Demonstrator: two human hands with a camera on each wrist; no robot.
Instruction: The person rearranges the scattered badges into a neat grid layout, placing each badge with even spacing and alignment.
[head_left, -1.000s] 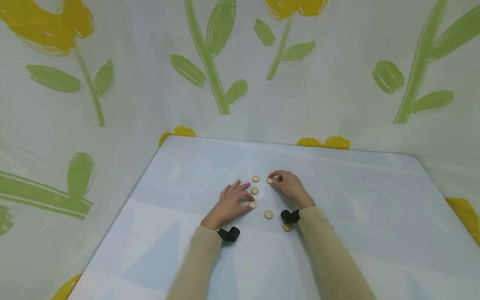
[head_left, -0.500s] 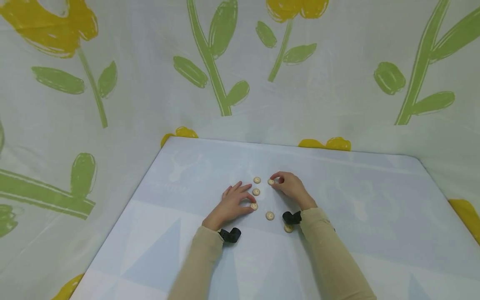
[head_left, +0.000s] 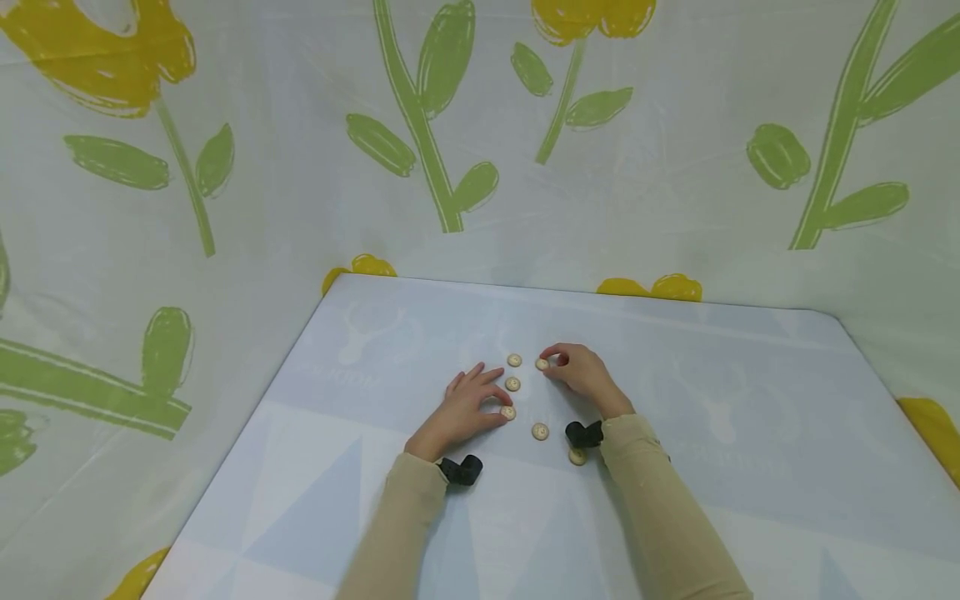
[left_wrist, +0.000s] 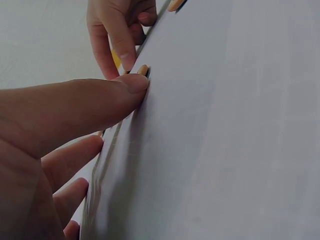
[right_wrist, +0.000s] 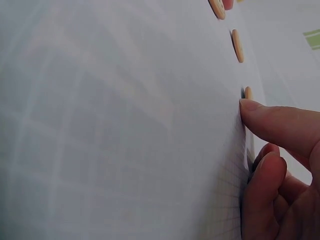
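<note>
In the head view my left hand [head_left: 468, 410] pinches a small round wooden disc [head_left: 508, 412] with dark markings between thumb and index finger, low at the tabletop. Its other fingers spread out over the surface. The left wrist view shows a disc's edge [left_wrist: 143, 70] just past the thumb tip. My right hand [head_left: 581, 375], farther back and to the right, pinches a matching disc [head_left: 542, 364]; the thumb hides it in the right wrist view. Two more lie between the hands, a far disc [head_left: 513, 360] and a nearer disc [head_left: 512, 383].
A loose disc [head_left: 540, 431] lies nearer the body. Another disc [head_left: 577, 457] is partly covered by the black right wrist camera [head_left: 583, 434]. The pale blue patterned tabletop [head_left: 300, 500] reaches back to a flower-printed curtain [head_left: 675, 167].
The whole head view has shifted slightly down and right since one second ago. Both hands keep their pinch on the discs, and no disc has visibly moved on the table.
</note>
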